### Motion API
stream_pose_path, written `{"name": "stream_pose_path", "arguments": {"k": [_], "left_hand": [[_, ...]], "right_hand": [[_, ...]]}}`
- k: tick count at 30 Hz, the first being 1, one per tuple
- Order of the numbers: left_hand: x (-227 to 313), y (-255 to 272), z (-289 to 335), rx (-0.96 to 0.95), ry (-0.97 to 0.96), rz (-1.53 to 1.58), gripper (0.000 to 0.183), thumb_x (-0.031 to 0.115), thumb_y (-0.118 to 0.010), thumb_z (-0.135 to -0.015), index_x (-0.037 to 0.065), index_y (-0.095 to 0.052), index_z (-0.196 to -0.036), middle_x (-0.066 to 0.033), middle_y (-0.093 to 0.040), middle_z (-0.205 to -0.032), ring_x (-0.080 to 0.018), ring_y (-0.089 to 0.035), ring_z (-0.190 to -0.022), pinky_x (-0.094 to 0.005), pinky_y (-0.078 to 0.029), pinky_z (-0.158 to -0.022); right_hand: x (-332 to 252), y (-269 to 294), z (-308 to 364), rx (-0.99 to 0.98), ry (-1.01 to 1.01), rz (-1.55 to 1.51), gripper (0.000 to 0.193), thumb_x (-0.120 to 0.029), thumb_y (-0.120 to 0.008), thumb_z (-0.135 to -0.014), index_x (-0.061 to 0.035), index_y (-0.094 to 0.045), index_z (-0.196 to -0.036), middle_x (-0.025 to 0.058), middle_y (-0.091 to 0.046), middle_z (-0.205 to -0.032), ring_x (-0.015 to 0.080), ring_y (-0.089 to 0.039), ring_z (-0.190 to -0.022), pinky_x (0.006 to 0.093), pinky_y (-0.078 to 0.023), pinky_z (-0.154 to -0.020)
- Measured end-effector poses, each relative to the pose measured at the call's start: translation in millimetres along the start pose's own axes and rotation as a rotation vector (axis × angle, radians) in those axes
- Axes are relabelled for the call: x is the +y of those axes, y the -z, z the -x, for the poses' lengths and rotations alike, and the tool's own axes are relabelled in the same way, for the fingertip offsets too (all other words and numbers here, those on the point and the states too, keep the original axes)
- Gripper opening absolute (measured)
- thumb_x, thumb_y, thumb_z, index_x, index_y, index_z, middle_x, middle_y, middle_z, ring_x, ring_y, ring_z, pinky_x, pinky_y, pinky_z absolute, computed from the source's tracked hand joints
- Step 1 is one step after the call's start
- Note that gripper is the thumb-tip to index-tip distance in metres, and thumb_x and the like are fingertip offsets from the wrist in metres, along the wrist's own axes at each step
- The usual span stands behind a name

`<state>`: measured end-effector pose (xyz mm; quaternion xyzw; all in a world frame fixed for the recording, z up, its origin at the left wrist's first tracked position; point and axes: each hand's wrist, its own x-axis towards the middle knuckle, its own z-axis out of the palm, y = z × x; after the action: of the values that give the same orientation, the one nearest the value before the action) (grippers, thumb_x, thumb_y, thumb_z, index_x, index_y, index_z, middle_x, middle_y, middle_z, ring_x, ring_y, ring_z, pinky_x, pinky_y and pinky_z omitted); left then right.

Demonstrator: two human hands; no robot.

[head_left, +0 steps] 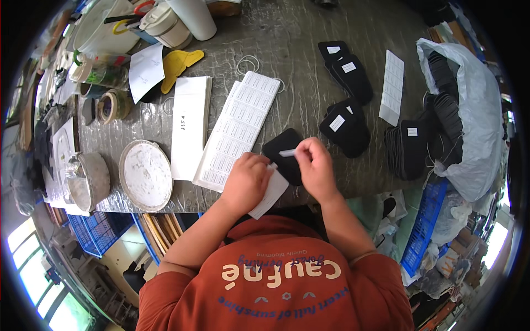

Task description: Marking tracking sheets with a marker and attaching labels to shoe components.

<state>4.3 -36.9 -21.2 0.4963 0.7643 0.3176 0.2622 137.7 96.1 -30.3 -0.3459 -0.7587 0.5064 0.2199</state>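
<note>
My left hand [247, 182] grips a white label sheet [269, 194] at the table's near edge. My right hand [316, 165] pinches a small white sticker [287, 153] just above a black flat piece [282, 150] lying under both hands. A long white sheet of labels [238, 128] lies to the left of the black piece. More black pieces with white stickers [345, 128] sit to the right.
A stack of black pieces [406, 150] stands beside a white plastic bag [469, 121] of more at the right. A white strip of labels [392, 87], a folded white paper [189, 126], a round lid [146, 175], a metal pot [88, 181], tape rolls [110, 106] and cups [176, 22] fill the grey table [287, 49].
</note>
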Motion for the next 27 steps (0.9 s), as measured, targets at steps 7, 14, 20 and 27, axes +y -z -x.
{"name": "stream_pose_path", "arguments": {"k": [7,14,20,27], "left_hand": [[-3,-14,4,-0.186,-0.249,-0.181,0.015,0.012,-0.063,-0.082,-0.003,-0.061,-0.083,-0.0174,-0.057,-0.123,-0.0329,-0.049,-0.121,-0.0395,-0.042,-0.100],[-7,-15,5,-0.203,-0.262,-0.189,0.016,0.012,-0.062,-0.083,-0.004,-0.060,-0.084,-0.0185,-0.057,-0.124,-0.0327,-0.047,-0.124,-0.0389,-0.041,-0.103],[-9,-16,6,-0.223,-0.255,-0.190,0.017,0.011,-0.061,-0.084,-0.005,-0.059,-0.087,-0.0200,-0.053,-0.128,-0.0344,-0.047,-0.124,-0.0387,-0.040,-0.104],[-5,-15,3,-0.229,-0.286,-0.265,0.019,0.012,-0.057,-0.085,-0.006,-0.059,-0.088,-0.0225,-0.048,-0.134,-0.0379,-0.048,-0.121,-0.0437,-0.038,-0.104]], "right_hand": [[34,-16,-6,-0.021,-0.209,-0.049,0.007,-0.005,-0.065,-0.083,0.0013,-0.061,-0.084,0.0110,-0.064,-0.073,0.0183,-0.061,-0.064,0.0307,-0.049,-0.062],[40,-22,-8,-0.035,-0.215,-0.046,0.008,-0.008,-0.065,-0.082,0.0003,-0.062,-0.083,0.0126,-0.065,-0.074,0.0220,-0.063,-0.065,0.0324,-0.049,-0.062],[44,-24,-8,-0.030,-0.185,0.024,0.009,-0.009,-0.066,-0.082,-0.0009,-0.063,-0.083,0.0132,-0.066,-0.076,0.0254,-0.064,-0.067,0.0340,-0.050,-0.062],[47,-28,-9,0.008,-0.171,-0.012,0.012,-0.008,-0.067,-0.080,-0.0026,-0.061,-0.089,0.0121,-0.066,-0.075,0.0249,-0.065,-0.066,0.0348,-0.049,-0.061]]}}
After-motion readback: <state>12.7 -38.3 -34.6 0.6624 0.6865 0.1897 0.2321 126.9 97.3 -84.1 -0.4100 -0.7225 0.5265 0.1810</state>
